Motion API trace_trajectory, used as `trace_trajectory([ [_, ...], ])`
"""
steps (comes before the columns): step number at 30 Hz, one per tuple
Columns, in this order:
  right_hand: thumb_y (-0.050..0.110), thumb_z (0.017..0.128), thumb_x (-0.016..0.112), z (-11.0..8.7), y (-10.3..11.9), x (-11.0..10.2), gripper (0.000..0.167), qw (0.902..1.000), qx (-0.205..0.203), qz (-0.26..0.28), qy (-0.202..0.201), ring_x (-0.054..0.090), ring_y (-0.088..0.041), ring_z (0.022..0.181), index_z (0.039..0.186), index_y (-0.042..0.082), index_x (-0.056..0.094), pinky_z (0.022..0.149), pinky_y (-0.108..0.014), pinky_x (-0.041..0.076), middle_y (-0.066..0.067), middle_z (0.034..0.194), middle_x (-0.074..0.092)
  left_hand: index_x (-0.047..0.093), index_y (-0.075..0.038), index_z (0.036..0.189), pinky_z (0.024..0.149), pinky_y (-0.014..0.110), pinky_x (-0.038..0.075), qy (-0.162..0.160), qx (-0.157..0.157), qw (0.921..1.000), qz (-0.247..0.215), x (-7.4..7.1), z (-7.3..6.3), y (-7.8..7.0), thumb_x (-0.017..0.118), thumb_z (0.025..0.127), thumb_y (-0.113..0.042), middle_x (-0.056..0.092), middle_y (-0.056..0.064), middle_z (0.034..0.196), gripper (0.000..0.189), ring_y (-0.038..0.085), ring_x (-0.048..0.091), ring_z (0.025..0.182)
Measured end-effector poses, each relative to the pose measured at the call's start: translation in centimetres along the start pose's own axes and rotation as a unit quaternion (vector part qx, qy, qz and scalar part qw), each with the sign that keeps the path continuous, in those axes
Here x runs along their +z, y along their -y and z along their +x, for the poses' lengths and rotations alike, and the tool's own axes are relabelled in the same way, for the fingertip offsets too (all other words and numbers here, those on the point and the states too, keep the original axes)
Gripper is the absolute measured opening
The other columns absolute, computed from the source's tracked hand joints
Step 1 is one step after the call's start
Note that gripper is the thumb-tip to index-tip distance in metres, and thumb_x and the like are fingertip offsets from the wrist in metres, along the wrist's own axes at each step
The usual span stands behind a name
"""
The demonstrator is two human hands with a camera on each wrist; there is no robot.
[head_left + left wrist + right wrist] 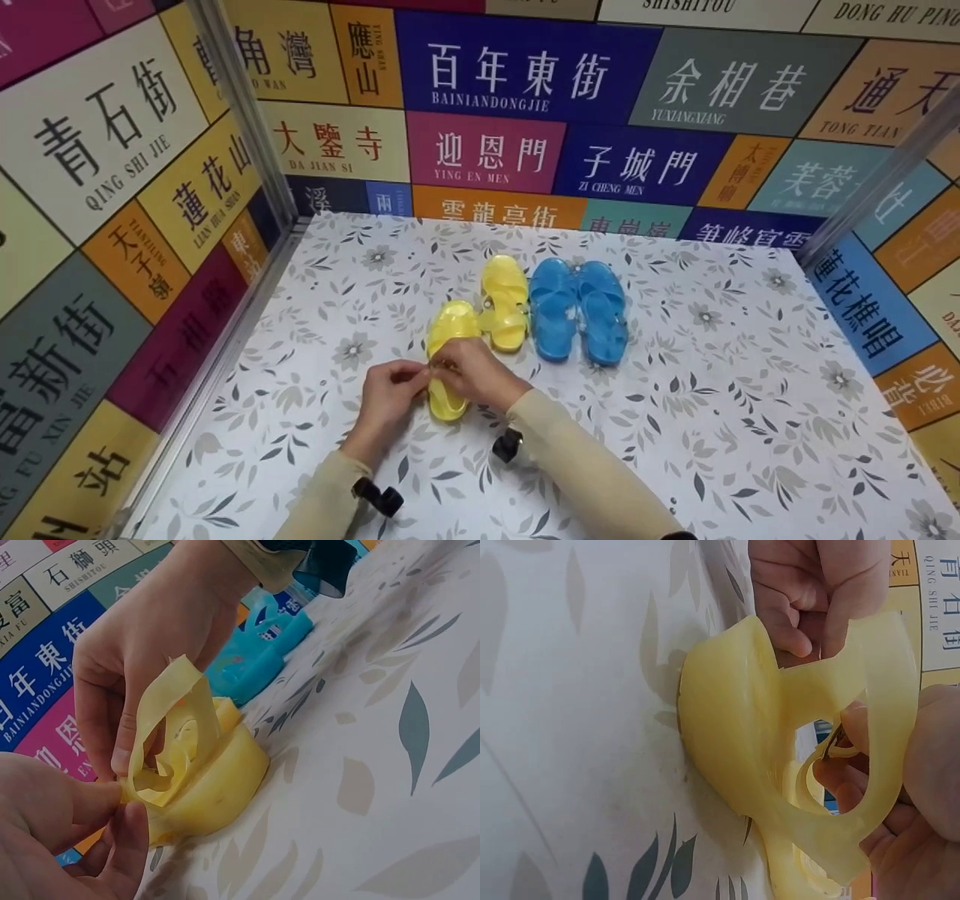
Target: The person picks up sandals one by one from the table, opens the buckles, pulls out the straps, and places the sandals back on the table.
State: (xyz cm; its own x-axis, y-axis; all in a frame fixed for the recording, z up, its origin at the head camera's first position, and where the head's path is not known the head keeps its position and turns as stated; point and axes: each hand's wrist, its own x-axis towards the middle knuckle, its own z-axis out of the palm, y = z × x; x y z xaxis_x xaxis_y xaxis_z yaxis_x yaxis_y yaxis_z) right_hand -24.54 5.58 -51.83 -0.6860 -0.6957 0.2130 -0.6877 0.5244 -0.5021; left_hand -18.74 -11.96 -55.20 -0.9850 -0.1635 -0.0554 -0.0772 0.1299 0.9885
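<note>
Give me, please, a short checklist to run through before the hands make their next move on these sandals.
1. Left hand pinching at the nearer yellow sandal: ok, thumb and finger meet at its side.
2. Right hand gripping the same sandal: ok, fingers curl in by its strap.
3. Nearer yellow sandal resting on the floral-patterned surface: ok.
4. Strap fastened: cannot tell, fingers cover the spot.
5. Yellow pair lined up: not ok, the farther yellow sandal sits ahead and to the right.
6. Blue sandals side by side, away from both hands: ok.
</note>
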Motion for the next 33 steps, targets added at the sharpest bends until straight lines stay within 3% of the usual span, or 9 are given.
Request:
trace_trajectory([
  [6,0.013,0.098,0.074,-0.05,0.23,0.0,0.013,0.9998,0.018,0.0,0.01,0.072,-0.019,0.097,0.108,0.008,0.081,0.089,-0.031,0.058,-0.005,0.101,0.078,0.079,0.003,0.095,0.066,0.023,0.059,-0.003,-0.027,0.9995,-0.017,0.21,0.04,-0.04,0.08,0.092,-0.006,0.076,0.01,0.085,0.01,0.013,0.069,0.073],
  [23,0.01,0.097,0.074,0.05,0.53,-0.24,0.014,0.9992,0.033,0.01,0.02,0.072,-0.018,0.098,0.109,0.008,0.08,0.089,-0.029,0.058,-0.004,0.103,0.078,0.078,0.004,0.098,0.069,0.026,0.061,-0.008,-0.05,0.9981,-0.037,0.49,0.23,-0.34,0.078,0.093,-0.006,0.077,0.011,0.089,0.011,0.014,0.071,0.076],
  [29,0.01,0.097,0.074,0.05,0.5,-0.15,0.013,0.9996,0.023,0.011,0.012,0.072,-0.019,0.096,0.108,0.006,0.081,0.088,-0.031,0.059,-0.006,0.101,0.078,0.079,0.006,0.098,0.069,0.026,0.061,-0.011,-0.043,0.998,-0.046,0.61,0.34,-0.31,0.079,0.091,-0.004,0.078,0.012,0.088,0.012,0.014,0.072,0.076],
  [33,0.01,0.097,0.073,0.05,0.49,-0.07,0.013,0.9995,0.024,0.018,0.014,0.072,-0.019,0.097,0.108,0.006,0.08,0.089,-0.031,0.059,-0.007,0.102,0.078,0.078,0.005,0.1,0.07,0.028,0.062,-0.012,-0.059,0.9966,-0.056,0.58,0.39,-0.22,0.078,0.092,-0.003,0.077,0.012,0.089,0.011,0.015,0.072,0.077],
])
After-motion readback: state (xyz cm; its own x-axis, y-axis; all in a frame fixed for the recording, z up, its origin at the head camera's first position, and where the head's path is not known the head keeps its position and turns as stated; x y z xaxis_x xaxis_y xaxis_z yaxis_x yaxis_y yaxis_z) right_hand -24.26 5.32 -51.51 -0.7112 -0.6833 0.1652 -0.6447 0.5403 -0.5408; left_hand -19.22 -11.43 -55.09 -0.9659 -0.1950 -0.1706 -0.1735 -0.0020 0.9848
